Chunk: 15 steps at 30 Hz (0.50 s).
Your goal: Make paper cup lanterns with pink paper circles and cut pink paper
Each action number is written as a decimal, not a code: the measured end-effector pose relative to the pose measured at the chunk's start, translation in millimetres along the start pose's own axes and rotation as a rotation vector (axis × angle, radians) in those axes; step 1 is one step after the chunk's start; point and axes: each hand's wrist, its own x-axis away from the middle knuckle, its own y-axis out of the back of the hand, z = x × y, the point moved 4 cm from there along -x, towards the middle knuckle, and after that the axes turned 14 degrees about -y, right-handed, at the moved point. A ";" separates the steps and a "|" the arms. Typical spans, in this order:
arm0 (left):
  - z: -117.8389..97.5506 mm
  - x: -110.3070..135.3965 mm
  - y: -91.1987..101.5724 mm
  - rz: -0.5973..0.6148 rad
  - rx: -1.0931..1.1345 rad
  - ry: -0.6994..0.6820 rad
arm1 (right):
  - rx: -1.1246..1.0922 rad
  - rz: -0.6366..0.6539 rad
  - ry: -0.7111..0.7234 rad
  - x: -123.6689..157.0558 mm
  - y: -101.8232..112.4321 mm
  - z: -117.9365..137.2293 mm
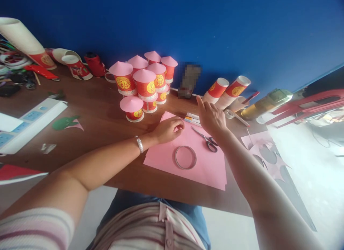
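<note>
Pink paper lies flat on the table, turned at an angle, more than one sheet showing along its slightly uneven edges. A thin, greyish ring rests flat on its nearer half, framing a round of bare pink. Just beyond the ring, to the right, the scissors lie on the paper, dark-handled, metal blades pointing away and leftward, part of the handles hidden. Slim white pens with coloured bands sit together near its far edge
</note>
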 end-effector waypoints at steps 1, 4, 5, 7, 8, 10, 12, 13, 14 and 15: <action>-0.2 -0.2 0.2 0.004 0.003 0.007 | 0.010 0.006 0.013 -13.8 -3.2 2.2; 0.3 0.3 0.3 0.002 0.030 0.020 | 0.036 0.023 -0.003 -51.5 -17.1 5.6; 0.6 0.7 0.2 -0.001 0.038 0.017 | 0.035 0.028 -0.025 -61.1 -22.0 5.8; 1.1 1.3 -0.2 -0.006 0.047 0.012 | 0.045 0.040 -0.055 -74.6 -31.0 6.2; 1.3 1.6 -0.4 -0.009 0.048 0.011 | 0.059 0.046 -0.060 -78.9 -34.9 6.3; 1.3 2.0 -0.6 -0.014 0.049 0.013 | 0.078 0.044 -0.063 -84.4 -40.5 5.8; 0.7 2.1 -0.7 -0.016 0.047 0.013 | 0.070 0.027 -0.065 -87.9 -43.4 4.2; 0.4 2.2 -0.8 -0.013 0.044 0.016 | 0.062 0.021 -0.066 -89.4 -44.3 3.3; 0.2 2.2 -0.8 -0.007 0.042 0.024 | 0.059 0.020 -0.069 -90.7 -44.9 2.4; 0.1 2.3 -1.0 0.002 0.040 0.034 | 0.060 0.029 -0.074 -92.0 -45.5 1.5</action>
